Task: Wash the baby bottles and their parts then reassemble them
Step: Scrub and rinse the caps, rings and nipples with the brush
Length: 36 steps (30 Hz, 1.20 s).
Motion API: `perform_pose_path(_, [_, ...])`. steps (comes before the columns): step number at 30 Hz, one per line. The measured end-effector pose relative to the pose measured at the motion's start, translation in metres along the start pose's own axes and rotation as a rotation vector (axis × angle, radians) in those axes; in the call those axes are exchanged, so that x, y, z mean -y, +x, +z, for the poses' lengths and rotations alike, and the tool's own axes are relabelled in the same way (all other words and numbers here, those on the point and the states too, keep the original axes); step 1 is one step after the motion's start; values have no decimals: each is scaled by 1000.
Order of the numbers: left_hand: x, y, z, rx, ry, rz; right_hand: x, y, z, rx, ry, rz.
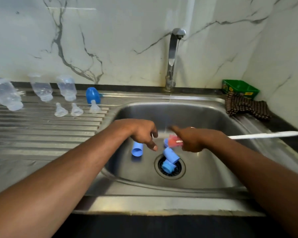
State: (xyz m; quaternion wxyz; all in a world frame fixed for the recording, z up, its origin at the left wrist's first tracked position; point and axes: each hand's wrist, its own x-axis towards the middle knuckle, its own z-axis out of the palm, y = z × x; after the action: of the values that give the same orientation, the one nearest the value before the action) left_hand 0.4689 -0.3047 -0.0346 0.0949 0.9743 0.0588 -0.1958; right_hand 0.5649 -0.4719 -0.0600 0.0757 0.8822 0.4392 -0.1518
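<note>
Stainless-steel sink (213, 169) as landmark, read left to right. On the ribbed draining board (41, 131) to its left stand three clear plastic bottles, mouth down: the first bottle (5, 94) at the frame's left edge, blurred and leaning; the second bottle (41, 88) and third bottle (67, 87) nearer the basin. In front of them sit three translucent, cone-shaped teats (60, 110), soft in outline. A glossy blue domed cap (91, 95) stands at the board's end nearest the sink.

Above the basin, the left hand (143, 133) hangs with fingers loosely curled and one finger pointing down; it grips nothing visible. A light blue cylindrical cap (137, 149) lies on its side on the basin floor just below that hand. The right hand (190, 140) grips a bottle brush (175, 140) with a red head; its long white handle runs out to the right over the sink's rim. The hand hides where head and handle join, and motion blur softens both. Below the brush, a second blue cap (170, 155) and a blue ring (168, 166) lie on the drain strainer (181, 170).

Behind the basin, the chrome tap (173, 54) runs a thin stream. Right of the sink lie a dark checked cloth (244, 107) and a green box (239, 88) against the veined marble wall (110, 40).
</note>
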Motion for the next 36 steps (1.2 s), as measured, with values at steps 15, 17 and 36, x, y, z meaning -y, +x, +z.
perform_pose_path(15, [-68, 104, 83, 2, 130, -187, -33, 25, 0, 28, 135, 74])
perform_pose_path(17, [-64, 107, 81, 59, 41, -254, -34, 26, 0, 20, 164, 65])
perform_pose_path(36, [-11, 102, 31, -431, -1343, -126, -36, 24, -11, -565, 389, 152])
